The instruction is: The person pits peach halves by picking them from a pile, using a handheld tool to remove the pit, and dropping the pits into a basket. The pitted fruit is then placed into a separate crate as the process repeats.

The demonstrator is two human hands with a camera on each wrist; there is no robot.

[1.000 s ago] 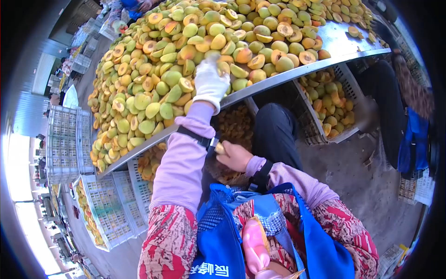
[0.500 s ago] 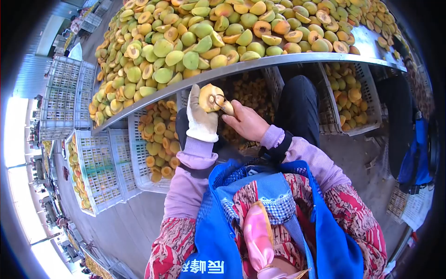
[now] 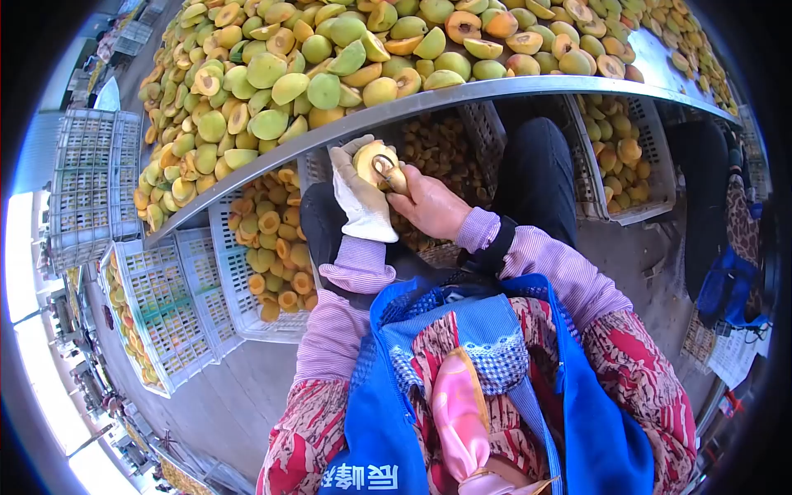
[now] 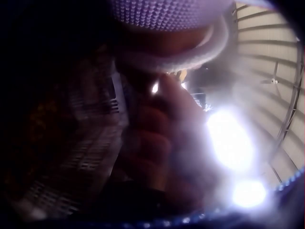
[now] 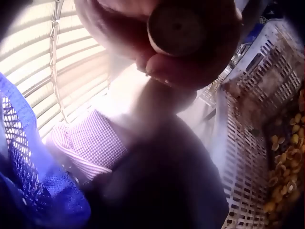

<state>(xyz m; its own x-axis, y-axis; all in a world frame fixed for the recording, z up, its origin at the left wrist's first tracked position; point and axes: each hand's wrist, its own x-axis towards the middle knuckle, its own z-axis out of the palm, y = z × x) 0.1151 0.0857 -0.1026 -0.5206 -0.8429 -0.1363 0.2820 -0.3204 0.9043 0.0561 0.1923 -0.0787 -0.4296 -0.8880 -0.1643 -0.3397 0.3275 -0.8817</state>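
Below table edge [image 3: 528, 85]: our left hand [image 3: 356, 198] cups one likely soft fruit [image 3: 368, 163], best held underneath; our right hand [image 3: 437, 206] grips a tool [image 3: 396, 179].

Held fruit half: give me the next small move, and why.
Probably twist the tool with the right hand to scoop: its curved metal end lies at the middle of the fruit half, which the left hand holds.
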